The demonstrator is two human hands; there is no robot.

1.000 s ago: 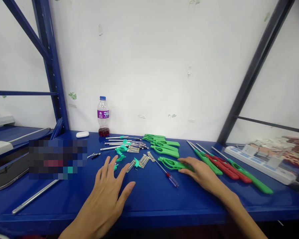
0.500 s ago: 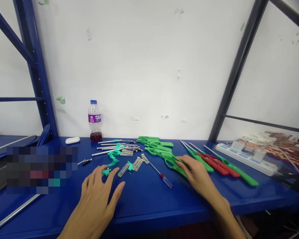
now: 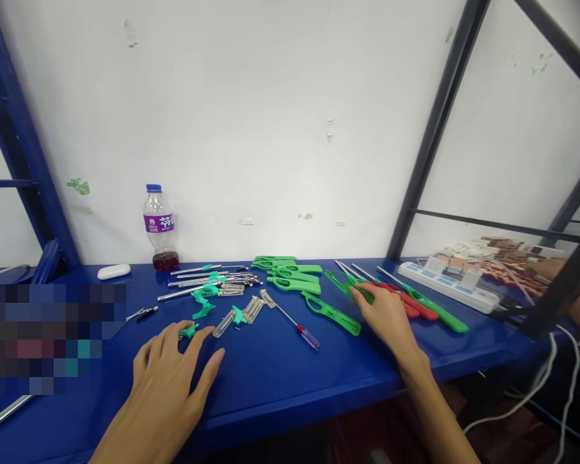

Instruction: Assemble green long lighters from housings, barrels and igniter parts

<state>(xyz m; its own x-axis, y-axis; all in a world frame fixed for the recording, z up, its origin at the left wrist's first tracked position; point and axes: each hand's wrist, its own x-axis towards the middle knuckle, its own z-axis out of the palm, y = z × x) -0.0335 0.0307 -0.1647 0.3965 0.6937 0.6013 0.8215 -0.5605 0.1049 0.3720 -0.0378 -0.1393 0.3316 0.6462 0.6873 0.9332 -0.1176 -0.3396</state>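
the right hand (image 3: 385, 317), nearly closed, pinches a green shell (image 3: 342, 283) jutting past its fingertips, left hand (image 3: 168, 374) open.

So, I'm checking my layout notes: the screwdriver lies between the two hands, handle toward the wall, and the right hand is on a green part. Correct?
Not quite: the head view shows the screwdriver between the hands with its tip, not its handle, toward the wall. The right hand is on a green part.

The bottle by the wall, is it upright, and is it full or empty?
Upright and neither full nor empty: the bottle stands on its base, with dark red liquid only at the bottom.
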